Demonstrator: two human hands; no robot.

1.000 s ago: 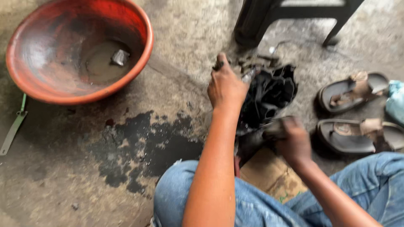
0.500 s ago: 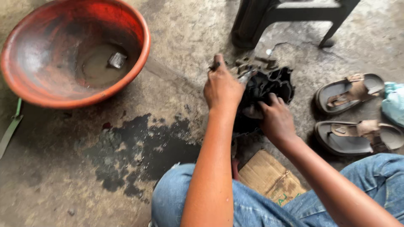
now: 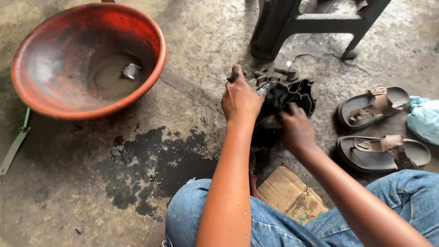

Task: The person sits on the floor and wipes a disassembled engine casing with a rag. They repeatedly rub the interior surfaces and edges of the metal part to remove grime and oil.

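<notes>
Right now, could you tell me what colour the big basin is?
Orange-red basin, grimy and darkened inside; head view.

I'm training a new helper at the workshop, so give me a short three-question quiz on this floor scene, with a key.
1. True or false: the orange basin stands to the right of the sandals.
2. Which hand rests on the inner face of the dark engine casing? A) left hand B) right hand
3. Fill in: the dark oily stain spreads on the concrete between the basin and the person's ____ in blue jeans.

Key: 1 false; 2 B; 3 knee.
</notes>
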